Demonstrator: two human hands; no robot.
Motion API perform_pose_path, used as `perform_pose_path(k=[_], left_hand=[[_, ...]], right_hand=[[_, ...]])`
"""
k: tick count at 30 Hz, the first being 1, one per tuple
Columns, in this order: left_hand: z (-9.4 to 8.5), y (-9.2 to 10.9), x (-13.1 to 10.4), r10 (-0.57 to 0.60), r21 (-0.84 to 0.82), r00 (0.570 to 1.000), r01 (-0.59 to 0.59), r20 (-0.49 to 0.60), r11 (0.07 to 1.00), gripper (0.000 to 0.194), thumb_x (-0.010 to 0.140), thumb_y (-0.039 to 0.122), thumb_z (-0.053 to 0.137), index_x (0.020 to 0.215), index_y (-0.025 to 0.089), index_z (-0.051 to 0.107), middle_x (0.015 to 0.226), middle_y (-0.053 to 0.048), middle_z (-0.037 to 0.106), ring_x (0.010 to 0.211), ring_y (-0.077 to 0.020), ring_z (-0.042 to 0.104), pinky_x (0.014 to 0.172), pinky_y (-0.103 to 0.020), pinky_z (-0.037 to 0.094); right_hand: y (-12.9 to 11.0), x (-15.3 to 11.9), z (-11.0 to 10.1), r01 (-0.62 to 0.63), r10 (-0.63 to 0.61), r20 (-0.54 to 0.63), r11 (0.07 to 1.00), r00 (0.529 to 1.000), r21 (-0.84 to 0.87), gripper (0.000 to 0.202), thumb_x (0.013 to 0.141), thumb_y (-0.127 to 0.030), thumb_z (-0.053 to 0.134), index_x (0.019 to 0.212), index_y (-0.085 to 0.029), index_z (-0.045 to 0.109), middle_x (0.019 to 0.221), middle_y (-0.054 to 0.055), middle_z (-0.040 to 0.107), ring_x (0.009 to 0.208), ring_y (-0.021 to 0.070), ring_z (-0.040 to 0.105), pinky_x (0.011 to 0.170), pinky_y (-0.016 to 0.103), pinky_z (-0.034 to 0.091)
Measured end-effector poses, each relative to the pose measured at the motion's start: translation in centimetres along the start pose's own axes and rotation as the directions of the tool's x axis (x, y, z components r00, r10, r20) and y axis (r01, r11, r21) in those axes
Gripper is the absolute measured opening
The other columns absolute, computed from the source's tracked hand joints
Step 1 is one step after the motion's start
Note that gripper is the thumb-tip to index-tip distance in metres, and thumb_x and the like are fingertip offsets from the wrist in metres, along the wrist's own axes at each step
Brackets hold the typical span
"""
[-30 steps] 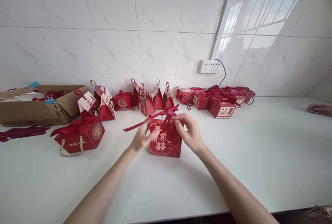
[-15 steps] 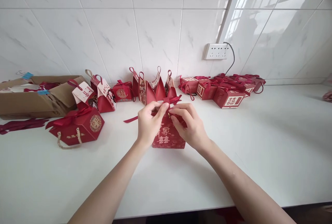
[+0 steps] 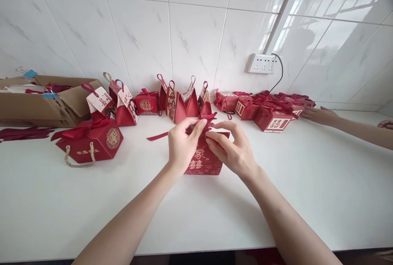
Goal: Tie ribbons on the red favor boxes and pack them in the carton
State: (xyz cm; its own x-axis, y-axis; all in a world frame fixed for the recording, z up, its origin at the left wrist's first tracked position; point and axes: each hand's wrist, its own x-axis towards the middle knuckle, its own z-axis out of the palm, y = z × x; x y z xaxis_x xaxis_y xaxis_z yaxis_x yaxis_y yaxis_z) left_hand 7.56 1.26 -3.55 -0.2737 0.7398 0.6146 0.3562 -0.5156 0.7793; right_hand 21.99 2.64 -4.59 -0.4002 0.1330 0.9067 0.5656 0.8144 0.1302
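A red gift box point(image 3: 204, 162) with pale printed characters stands upright on the white table in front of me. At its top is a dark red ribbon point(image 3: 207, 117), one tail of which stretches out to the left. My left hand point(image 3: 186, 140) is closed, thumb and index finger pinching the ribbon above the box. Beside it my right hand point(image 3: 233, 146) has its fingertips closed at the ribbon's lower part, against the top of the box. Those fingers partly hide the ribbon and the upper face of the box.
A hexagonal red box point(image 3: 92, 144) with rope handles sits left, before a cardboard carton point(image 3: 39, 111) and loose ribbons point(image 3: 24, 134). Small red boxes point(image 3: 273, 117) line the wall. Another person's hand point(image 3: 319, 115) touches those at right. A power strip point(image 3: 262, 64) is on the wall.
Another person's arm has come in from the right, its hand at the boxes by the wall. My view has tilted slightly. My hands stay at the ribbon, the right fingers a little more spread.
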Motion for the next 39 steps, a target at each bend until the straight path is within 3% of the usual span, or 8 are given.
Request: perform_pose_path(k=[8,16,19,26,30,34,39], left_hand=[[0.1,-0.1,0.1,-0.005,0.002,1.000,0.005,-0.008,1.000,0.019,0.082,0.033,0.062,0.072,0.018,0.067,0.063,0.000,0.067,0.059,-0.0115,0.060,0.055,-0.020,0.045],[0.1,-0.1,0.1,-0.014,0.001,1.000,0.014,-0.006,1.000,0.019,0.081,0.031,0.062,0.069,0.017,0.066,0.060,0.001,0.064,0.056,-0.0107,0.058,0.052,-0.019,0.042],[0.1,0.0,0.1,-0.015,-0.007,1.000,0.016,0.002,1.000,0.020,0.081,0.031,0.062,0.068,0.017,0.065,0.059,0.002,0.064,0.056,-0.0103,0.058,0.053,-0.019,0.043],[0.2,-0.1,0.2,-0.036,-0.025,0.999,0.035,-0.002,0.999,0.019,0.081,0.032,0.062,0.069,0.017,0.066,0.060,0.001,0.065,0.057,-0.0109,0.058,0.054,-0.020,0.043],[0.2,0.1,0.2,-0.045,-0.024,0.999,0.045,0.000,0.999,0.020,0.081,0.032,0.062,0.068,0.017,0.065,0.060,0.001,0.065,0.057,-0.0104,0.058,0.054,-0.019,0.043],[0.2,0.1,0.3,-0.060,0.005,0.998,0.060,0.013,0.998,0.022,0.082,0.034,0.061,0.068,0.017,0.064,0.060,0.001,0.064,0.058,-0.0109,0.057,0.054,-0.020,0.043],[-1.0,-0.5,0.7,-0.002,0.005,0.983,0.001,0.184,1.000,0.023,0.082,0.040,0.058,0.081,0.018,0.064,0.068,0.000,0.065,0.066,-0.0129,0.059,0.060,-0.022,0.046]], right_hand=[[-0.3,0.0,0.4,-0.175,0.177,-0.003,0.977,0.984,0.125,0.009,0.087,-0.013,0.053,0.084,-0.022,0.055,0.093,0.007,0.056,0.080,0.0169,0.059,0.064,0.030,0.052],[-0.8,-0.2,0.8,-0.470,0.461,0.118,0.805,0.880,0.362,0.010,0.083,-0.018,0.058,0.082,-0.021,0.049,0.075,-0.001,0.058,0.061,0.0114,0.054,0.055,0.024,0.047],[-0.9,-0.2,0.8,-0.483,0.479,0.113,0.787,0.870,0.383,0.001,0.086,-0.020,0.053,0.086,-0.021,0.052,0.079,0.001,0.061,0.060,0.0111,0.055,0.056,0.025,0.046],[-1.0,0.2,0.7,-0.579,0.558,0.187,0.695,0.808,0.427,0.005,0.085,-0.021,0.053,0.081,-0.020,0.056,0.075,0.000,0.061,0.062,0.0120,0.055,0.058,0.025,0.046],[-0.9,0.2,0.6,-0.584,0.561,0.194,0.688,0.805,0.430,0.004,0.084,-0.020,0.053,0.081,-0.020,0.057,0.076,0.000,0.062,0.064,0.0125,0.056,0.059,0.026,0.047],[-0.7,-0.1,0.7,-0.544,0.510,0.196,0.741,0.837,0.393,0.009,0.086,-0.023,0.053,0.091,-0.020,0.059,0.080,0.002,0.061,0.069,0.0144,0.057,0.062,0.028,0.047],[-0.5,0.1,0.7,-0.552,0.505,0.224,0.748,0.833,0.367,0.008,0.086,-0.022,0.054,0.080,-0.020,0.058,0.076,0.002,0.058,0.070,0.0149,0.056,0.062,0.028,0.046]])
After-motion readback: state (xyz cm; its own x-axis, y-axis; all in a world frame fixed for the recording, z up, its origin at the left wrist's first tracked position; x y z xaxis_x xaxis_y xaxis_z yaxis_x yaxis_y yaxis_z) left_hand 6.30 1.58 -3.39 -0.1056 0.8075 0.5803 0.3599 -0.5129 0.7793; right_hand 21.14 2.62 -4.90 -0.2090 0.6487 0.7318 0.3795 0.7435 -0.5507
